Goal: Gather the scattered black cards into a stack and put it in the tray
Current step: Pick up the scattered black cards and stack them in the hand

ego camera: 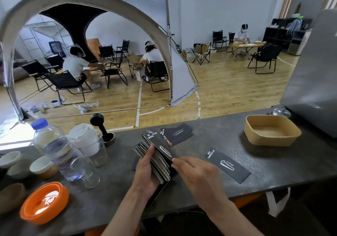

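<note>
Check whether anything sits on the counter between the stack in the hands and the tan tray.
Only one loose black card lies flat on the counter between the stack in the left hand and the tray; nothing upright blocks the path.

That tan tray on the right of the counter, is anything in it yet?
Empty. The tan square paper tray shows only its bare floor; the stack of black cards is in the left hand.

stack of cards (155,159) in left hand (145,173) mid-counter | right hand (197,175) just right of it; single card (227,165) further right | tray (271,132) far right, behind | water bottle (54,148), glasses (91,144) left
</note>
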